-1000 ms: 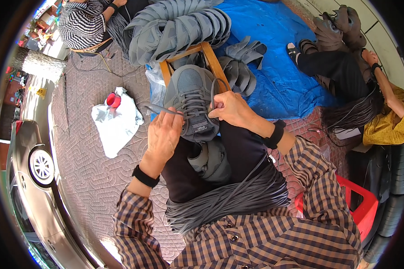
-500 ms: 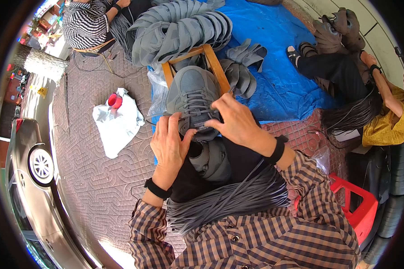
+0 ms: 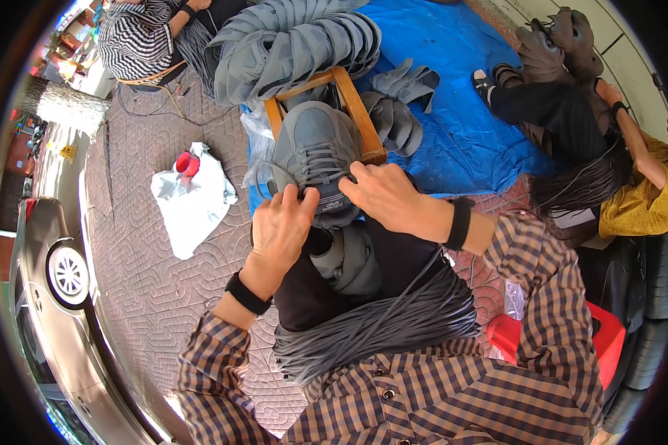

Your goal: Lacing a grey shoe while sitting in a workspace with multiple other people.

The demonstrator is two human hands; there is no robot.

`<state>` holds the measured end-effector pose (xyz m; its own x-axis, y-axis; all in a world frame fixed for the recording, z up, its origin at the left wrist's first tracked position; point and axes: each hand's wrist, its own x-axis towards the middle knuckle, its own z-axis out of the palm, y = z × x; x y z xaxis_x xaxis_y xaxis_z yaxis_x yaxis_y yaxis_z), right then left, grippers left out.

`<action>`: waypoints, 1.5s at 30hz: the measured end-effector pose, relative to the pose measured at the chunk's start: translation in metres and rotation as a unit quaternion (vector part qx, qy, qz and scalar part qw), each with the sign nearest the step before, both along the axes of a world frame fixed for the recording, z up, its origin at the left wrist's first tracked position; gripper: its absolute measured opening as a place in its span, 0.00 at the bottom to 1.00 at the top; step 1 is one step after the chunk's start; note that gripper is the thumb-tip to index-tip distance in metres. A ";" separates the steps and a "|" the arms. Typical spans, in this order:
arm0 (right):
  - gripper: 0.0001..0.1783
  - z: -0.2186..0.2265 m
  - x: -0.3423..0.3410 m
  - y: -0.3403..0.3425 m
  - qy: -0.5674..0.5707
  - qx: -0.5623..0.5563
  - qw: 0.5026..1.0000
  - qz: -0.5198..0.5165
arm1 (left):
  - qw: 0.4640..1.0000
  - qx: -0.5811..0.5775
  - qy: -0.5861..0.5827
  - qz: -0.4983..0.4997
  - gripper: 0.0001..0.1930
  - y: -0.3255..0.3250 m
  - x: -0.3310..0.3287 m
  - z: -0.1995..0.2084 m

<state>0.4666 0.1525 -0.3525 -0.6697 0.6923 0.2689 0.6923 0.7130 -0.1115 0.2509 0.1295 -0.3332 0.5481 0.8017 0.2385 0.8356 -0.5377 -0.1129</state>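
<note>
- One bare left hand (image 3: 282,225), fingers curled, at left side of grey mesh lace-up shoe (image 3: 315,133)
- One bare right hand (image 3: 386,194), fingers bent, at its right side; gripping or touching, cannot tell for either
- Toe outward, toward brown wooden frame (image 3: 352,96)
- Beyond, curved row of grey shoe uppers (image 3: 297,59)

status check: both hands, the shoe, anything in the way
Left hand at left side, right hand at right side of gray sneaker upper; grip unclear. Upper laced, toe pointing away. Wooden frame behind toe; hands unobstructed.
</note>
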 end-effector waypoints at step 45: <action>0.05 0.008 0.026 0.001 0.306 -0.073 0.947 -0.063 | 0.603 -0.553 -0.533 0.217 0.23 -0.048 0.031 0.011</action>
